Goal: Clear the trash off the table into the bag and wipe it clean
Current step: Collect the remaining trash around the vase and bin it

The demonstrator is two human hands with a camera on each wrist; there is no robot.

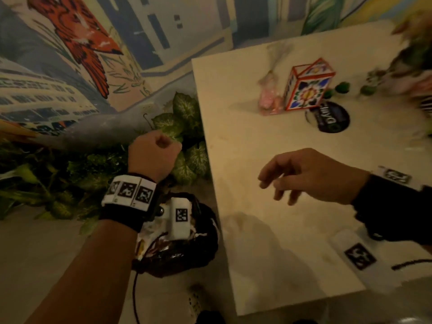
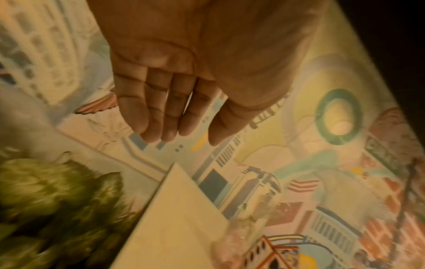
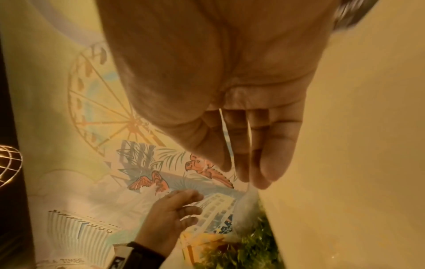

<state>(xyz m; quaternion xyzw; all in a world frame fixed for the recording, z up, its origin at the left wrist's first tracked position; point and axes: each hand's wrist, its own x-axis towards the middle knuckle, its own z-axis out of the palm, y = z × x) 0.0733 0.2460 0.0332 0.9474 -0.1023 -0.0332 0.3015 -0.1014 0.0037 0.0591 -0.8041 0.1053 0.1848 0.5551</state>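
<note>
The left hand [image 1: 153, 155] hangs off the table's left edge, above the green leaves [image 1: 187, 127]. From the head view it looks bunched, but its own wrist camera shows the fingers [image 2: 147, 112] straight and pressed side by side, the thumb a little apart, holding nothing. Below its wrist, on the floor just beside the table's left edge, sits the black bag [image 1: 184, 249] with its mouth gaping and pale scraps inside.

The right hand [image 1: 311, 176] hovers over the near half of the table [image 1: 268, 253], palm down, fingers loosely bent and slightly parted, gripping nothing (whether the tips touch the surface cannot be told). The table under and around it is bare cream stone.

What remains on the table lies toward the far edge, well apart from both hands: a crumpled clear wrapper [image 1: 271, 90] with something pink in it, touching the left side of a patterned box [image 1: 306, 86], and just nearer than the box a black round lid [image 1: 332, 118] with white lettering. Small green bits [image 1: 342, 87] lie to the box's right; the far right corner is blurred.
</note>
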